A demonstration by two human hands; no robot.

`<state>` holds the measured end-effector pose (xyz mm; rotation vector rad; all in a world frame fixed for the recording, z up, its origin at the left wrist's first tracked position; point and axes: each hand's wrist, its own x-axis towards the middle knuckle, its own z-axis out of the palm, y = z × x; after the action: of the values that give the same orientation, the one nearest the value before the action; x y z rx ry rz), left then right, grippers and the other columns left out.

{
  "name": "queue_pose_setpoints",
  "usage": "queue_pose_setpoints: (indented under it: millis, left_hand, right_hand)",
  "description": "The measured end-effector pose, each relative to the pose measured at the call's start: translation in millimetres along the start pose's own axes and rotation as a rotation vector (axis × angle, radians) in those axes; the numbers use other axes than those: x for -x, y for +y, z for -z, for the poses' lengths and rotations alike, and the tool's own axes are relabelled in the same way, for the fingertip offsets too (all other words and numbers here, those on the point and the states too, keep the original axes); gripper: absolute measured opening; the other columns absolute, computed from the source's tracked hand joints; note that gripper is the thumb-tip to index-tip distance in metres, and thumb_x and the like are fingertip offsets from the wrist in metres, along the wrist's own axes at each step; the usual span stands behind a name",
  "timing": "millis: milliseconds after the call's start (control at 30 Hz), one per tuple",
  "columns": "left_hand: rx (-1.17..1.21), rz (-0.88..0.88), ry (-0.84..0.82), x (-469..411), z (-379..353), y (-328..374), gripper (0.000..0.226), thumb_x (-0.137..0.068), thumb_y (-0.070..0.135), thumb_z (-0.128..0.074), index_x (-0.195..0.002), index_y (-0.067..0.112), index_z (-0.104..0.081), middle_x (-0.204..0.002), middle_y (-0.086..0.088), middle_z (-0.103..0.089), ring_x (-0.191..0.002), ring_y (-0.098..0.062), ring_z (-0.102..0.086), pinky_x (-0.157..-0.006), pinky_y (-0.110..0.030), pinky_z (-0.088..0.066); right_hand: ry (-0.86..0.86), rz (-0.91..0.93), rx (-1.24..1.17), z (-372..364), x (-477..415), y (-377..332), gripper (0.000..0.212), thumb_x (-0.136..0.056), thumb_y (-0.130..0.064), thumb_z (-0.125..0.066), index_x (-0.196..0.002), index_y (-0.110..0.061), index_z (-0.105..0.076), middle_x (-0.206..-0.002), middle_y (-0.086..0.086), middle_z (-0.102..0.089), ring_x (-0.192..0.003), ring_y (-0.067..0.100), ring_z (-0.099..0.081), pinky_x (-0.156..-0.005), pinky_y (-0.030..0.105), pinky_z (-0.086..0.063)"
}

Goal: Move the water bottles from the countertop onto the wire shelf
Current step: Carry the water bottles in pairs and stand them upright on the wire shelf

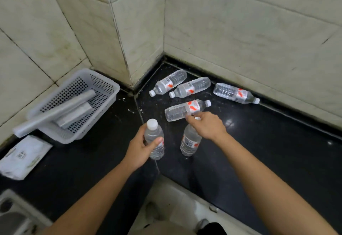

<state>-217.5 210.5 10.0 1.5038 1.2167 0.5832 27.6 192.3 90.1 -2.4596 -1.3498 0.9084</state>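
Clear water bottles with white caps and red-and-white labels are on the black countertop (277,142). My left hand (141,146) grips one upright bottle (154,140) around its body. My right hand (207,126) holds a second upright bottle (190,141) by its neck and cap. Several more bottles lie on their sides toward the tiled corner: one just beyond my right hand (177,111), two side by side (169,82) (191,87), and one by the right wall (235,93). No wire shelf is in view.
A white perforated plastic basket (103,86) with grey rolls stands at the left against the tiled wall. A white packet (22,156) lies in front of it. A sink edge (13,214) shows at bottom left. The counter's front edge cuts inward below my hands.
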Motion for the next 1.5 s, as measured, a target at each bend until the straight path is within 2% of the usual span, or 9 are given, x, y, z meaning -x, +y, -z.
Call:
queue_pose_setpoints:
  millis: [100, 200, 367, 533, 700, 800, 1000, 1233, 1500]
  left_hand:
    - [-0.14, -0.057, -0.049, 4, -14, 2, 0.056, -0.088, 0.035, -0.074, -0.133, 0.042, -0.041, -0.127, 0.011, -0.061, -0.116, -0.003, -0.059, -0.103, -0.031, -0.046]
    - [-0.229, -0.075, -0.087, 9, -18, -1, 0.063, -0.089, 0.045, -0.07, -0.141, 0.036, -0.035, -0.136, 0.002, -0.052, -0.124, -0.011, -0.054, -0.108, -0.037, -0.044]
    - [-0.274, -0.048, 0.005, 20, -12, -7, 0.069, -0.085, 0.073, -0.049, -0.136, 0.027, -0.04, -0.128, -0.001, -0.051, -0.117, -0.016, -0.056, -0.101, -0.038, -0.048]
    - [-0.27, -0.042, 0.058, 20, -10, 0, 0.062, -0.095, 0.053, -0.053, -0.147, 0.022, -0.043, -0.141, 0.007, -0.052, -0.128, -0.009, -0.051, -0.108, -0.033, -0.042]
    - [-0.323, -0.014, 0.094, 22, -18, 17, 0.031, -0.096, 0.047, -0.054, -0.116, 0.024, -0.057, -0.11, -0.003, -0.064, -0.104, -0.021, -0.063, -0.085, -0.036, -0.05]
    - [-0.228, 0.018, 0.082, 18, -17, 39, 0.04, -0.092, 0.059, -0.052, -0.108, 0.024, -0.063, -0.103, 0.0, -0.07, -0.099, -0.018, -0.067, -0.088, -0.041, -0.054]
    - [0.122, -0.032, -0.095, 16, -25, 111, 0.038, -0.094, 0.048, -0.052, -0.111, 0.02, -0.071, -0.109, -0.004, -0.076, -0.104, -0.02, -0.071, -0.092, -0.038, -0.053]
    - [0.55, -0.022, -0.314, 16, -73, 176, 0.057, -0.101, 0.046, -0.045, -0.132, -0.001, -0.057, -0.125, -0.018, -0.068, -0.119, -0.035, -0.064, -0.103, -0.053, -0.049]
    - [0.599, 0.02, -0.637, 68, -161, 210, 0.051, -0.086, 0.068, -0.059, -0.077, 0.018, -0.067, -0.083, -0.011, -0.065, -0.073, -0.022, -0.064, -0.079, -0.038, -0.05]
  right_hand:
    - [-0.02, 0.013, -0.199, 2, 0, 20, 0.055, -0.082, -0.079, -0.055, -0.07, -0.026, -0.062, -0.084, 0.005, -0.074, -0.089, 0.024, -0.069, -0.087, 0.041, -0.056]
    - [-0.115, 0.129, -0.283, 5, -2, 32, 0.03, -0.08, -0.05, -0.075, -0.083, -0.021, -0.069, -0.07, -0.005, -0.069, -0.066, 0.013, -0.065, -0.079, 0.042, -0.06]
    - [0.019, 0.269, 0.06, -5, -8, 42, 0.047, -0.087, -0.063, -0.061, -0.112, -0.023, -0.06, -0.109, -0.001, -0.055, -0.101, 0.022, -0.056, -0.081, 0.039, -0.05]
    - [-0.112, 0.259, -0.578, -29, 6, 56, 0.044, -0.099, -0.042, -0.059, -0.134, -0.024, -0.04, -0.12, -0.011, -0.057, -0.108, 0.008, -0.057, -0.089, 0.026, -0.045]
    - [0.006, 0.272, -0.587, -25, 12, 75, 0.022, -0.098, -0.042, -0.063, -0.116, -0.031, -0.058, -0.106, -0.014, -0.067, -0.094, -0.001, -0.062, -0.084, 0.023, -0.049]
    - [0.066, 0.286, -0.613, -5, 26, 82, 0.009, -0.093, -0.045, -0.068, -0.1, -0.043, -0.062, -0.097, -0.019, -0.069, -0.088, -0.008, -0.065, -0.077, 0.015, -0.047]
    - [0.269, 0.277, -0.689, 41, 56, 97, 0.033, -0.084, -0.067, -0.065, -0.095, -0.037, -0.069, -0.102, -0.005, -0.072, -0.098, 0.011, -0.068, -0.087, 0.036, -0.057]
    - [0.493, 0.235, -0.919, 89, 128, 111, 0.026, -0.095, -0.043, -0.064, -0.101, -0.018, -0.073, -0.099, 0.003, -0.076, -0.094, 0.01, -0.069, -0.087, 0.035, -0.056]
    - [0.812, 0.12, -1.002, 87, 246, 166, 0.011, -0.1, -0.029, -0.06, -0.104, -0.028, -0.07, -0.089, -0.013, -0.072, -0.087, -0.003, -0.066, -0.077, 0.016, -0.053]
